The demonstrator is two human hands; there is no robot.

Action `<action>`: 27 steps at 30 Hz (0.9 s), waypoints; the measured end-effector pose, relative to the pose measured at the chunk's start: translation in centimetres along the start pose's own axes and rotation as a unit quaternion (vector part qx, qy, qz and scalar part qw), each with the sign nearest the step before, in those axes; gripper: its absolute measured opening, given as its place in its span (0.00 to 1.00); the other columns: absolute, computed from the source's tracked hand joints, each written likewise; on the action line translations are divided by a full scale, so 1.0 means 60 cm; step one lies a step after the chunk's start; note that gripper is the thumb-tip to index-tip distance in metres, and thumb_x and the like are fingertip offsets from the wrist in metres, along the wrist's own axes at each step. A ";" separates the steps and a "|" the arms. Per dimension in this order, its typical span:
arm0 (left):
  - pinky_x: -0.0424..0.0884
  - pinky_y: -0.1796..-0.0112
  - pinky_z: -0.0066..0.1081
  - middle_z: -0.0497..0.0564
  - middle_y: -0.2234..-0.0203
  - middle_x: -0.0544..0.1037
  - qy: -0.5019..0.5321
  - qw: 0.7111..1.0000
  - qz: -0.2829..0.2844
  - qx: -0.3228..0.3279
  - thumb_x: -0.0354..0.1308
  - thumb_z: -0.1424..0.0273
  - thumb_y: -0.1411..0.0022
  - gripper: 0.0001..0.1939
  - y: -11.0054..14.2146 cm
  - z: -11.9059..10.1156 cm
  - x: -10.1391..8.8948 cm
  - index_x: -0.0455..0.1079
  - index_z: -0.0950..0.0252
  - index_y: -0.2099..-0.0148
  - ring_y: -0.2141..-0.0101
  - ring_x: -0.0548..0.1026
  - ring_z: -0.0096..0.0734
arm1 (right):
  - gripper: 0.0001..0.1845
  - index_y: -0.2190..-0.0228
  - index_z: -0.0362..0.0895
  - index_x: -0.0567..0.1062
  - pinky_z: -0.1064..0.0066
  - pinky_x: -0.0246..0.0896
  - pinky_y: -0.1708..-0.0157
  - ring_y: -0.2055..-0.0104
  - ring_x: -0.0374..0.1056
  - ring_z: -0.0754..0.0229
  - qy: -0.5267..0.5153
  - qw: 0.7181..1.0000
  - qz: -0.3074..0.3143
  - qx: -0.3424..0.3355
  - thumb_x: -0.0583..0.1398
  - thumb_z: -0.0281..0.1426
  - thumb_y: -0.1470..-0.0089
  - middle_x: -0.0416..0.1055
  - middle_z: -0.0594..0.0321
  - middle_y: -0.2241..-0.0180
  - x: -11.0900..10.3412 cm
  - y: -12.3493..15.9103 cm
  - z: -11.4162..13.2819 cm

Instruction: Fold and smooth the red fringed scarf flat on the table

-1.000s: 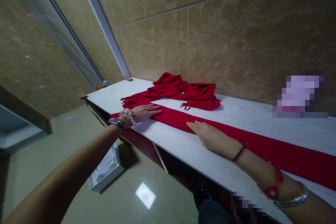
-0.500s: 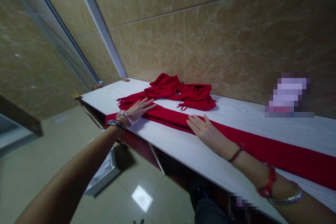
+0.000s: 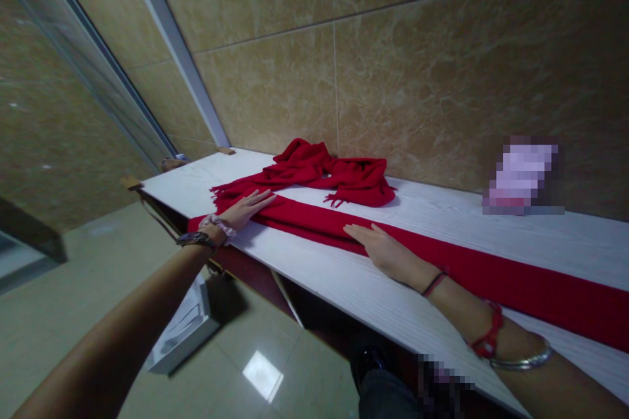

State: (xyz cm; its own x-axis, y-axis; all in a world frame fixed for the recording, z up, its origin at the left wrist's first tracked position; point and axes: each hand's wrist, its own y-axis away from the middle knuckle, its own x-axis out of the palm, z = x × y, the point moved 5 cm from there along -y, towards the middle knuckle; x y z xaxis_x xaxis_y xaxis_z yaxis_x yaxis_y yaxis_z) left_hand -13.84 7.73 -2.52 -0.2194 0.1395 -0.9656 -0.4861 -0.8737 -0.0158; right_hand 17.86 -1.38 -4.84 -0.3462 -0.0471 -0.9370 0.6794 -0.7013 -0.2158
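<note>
A long red scarf (image 3: pixel 472 262), folded lengthwise into a strip, lies along the white tabletop (image 3: pixel 304 268) and runs out of view at the right. My left hand (image 3: pixel 244 209) lies flat on the strip's left part, fingers stretched out. Farther right, my right hand (image 3: pixel 381 245) rests flat on the same strip with its fingers extended and held close together. Neither hand grips the cloth. Behind the strip, against the wall, is a second red scarf (image 3: pixel 304 167), loosely bunched, with fringed ends. The strip's left end hangs at the table's edge, partly behind my left wrist.
A tiled wall (image 3: pixel 417 105) borders the table's back edge. At the back right stands a blurred-out pinkish item (image 3: pixel 523 173). A white open box (image 3: pixel 189 327) sits on the floor below the table's front. Dark open shelf space shows under the tabletop.
The whole view has shifted slightly, so things appear a little farther left. My right hand's fingers have drawn closer together. Both hands stay on the scarf, and the cloth looks unchanged.
</note>
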 end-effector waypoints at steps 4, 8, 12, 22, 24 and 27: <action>0.50 0.47 0.53 0.50 0.39 0.49 -0.017 0.998 0.059 0.000 0.37 0.76 0.39 0.28 0.009 0.007 0.022 0.46 0.54 0.37 0.40 0.44 0.46 | 0.31 0.45 0.45 0.58 0.54 0.37 0.42 0.40 0.48 0.63 -0.010 1.000 0.009 -0.024 0.43 0.17 0.49 0.56 0.60 0.43 -0.003 0.002 0.007; 0.49 0.46 0.50 0.50 0.39 0.49 -0.011 0.998 0.051 0.020 0.35 0.77 0.38 0.28 0.017 0.007 0.020 0.46 0.56 0.37 0.40 0.43 0.44 | 0.30 0.45 0.46 0.59 0.54 0.37 0.42 0.40 0.48 0.63 -0.014 1.000 0.007 -0.018 0.43 0.18 0.49 0.56 0.61 0.43 -0.005 0.004 0.007; 0.50 0.47 0.52 0.51 0.39 0.46 -0.014 0.997 0.077 0.006 0.35 0.77 0.38 0.27 0.023 -0.002 0.010 0.47 0.57 0.38 0.40 0.42 0.48 | 0.30 0.45 0.45 0.59 0.54 0.40 0.43 0.41 0.49 0.63 -0.008 1.000 0.001 -0.010 0.42 0.18 0.48 0.56 0.60 0.43 -0.008 0.004 0.008; 0.45 0.49 0.59 0.51 0.39 0.47 -0.010 0.990 0.115 -0.085 0.43 0.83 0.52 0.38 0.013 -0.017 -0.016 0.48 0.54 0.38 0.41 0.40 0.52 | 0.27 0.46 0.45 0.60 0.51 0.41 0.44 0.40 0.48 0.60 0.080 0.996 0.017 -0.048 0.44 0.20 0.46 0.57 0.59 0.43 -0.003 0.009 0.021; 0.44 0.48 0.57 0.51 0.38 0.45 0.013 0.993 0.094 -0.068 0.42 0.81 0.49 0.35 0.003 -0.055 -0.036 0.48 0.56 0.38 0.40 0.39 0.50 | 0.26 0.46 0.44 0.60 0.52 0.41 0.44 0.40 0.48 0.60 0.080 0.996 0.019 -0.045 0.45 0.21 0.46 0.57 0.58 0.43 -0.004 0.008 0.024; 0.45 0.48 0.57 0.48 0.38 0.41 0.063 0.997 0.054 0.003 0.38 0.71 0.38 0.27 -0.020 -0.138 -0.050 0.44 0.53 0.37 0.40 0.38 0.48 | 0.24 0.46 0.45 0.60 0.50 0.39 0.44 0.40 0.47 0.58 0.082 0.996 0.018 -0.042 0.46 0.27 0.44 0.56 0.59 0.43 -0.007 0.009 0.029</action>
State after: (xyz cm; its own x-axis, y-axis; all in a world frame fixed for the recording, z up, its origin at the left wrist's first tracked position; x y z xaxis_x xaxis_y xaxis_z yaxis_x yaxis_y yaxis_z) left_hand -5.61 4.53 -1.75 -0.1637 -0.0153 -0.9864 -0.4703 -0.8777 0.0917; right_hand 17.22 -2.97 -4.06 -0.2151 0.0517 -0.9752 0.7429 -0.6395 -0.1978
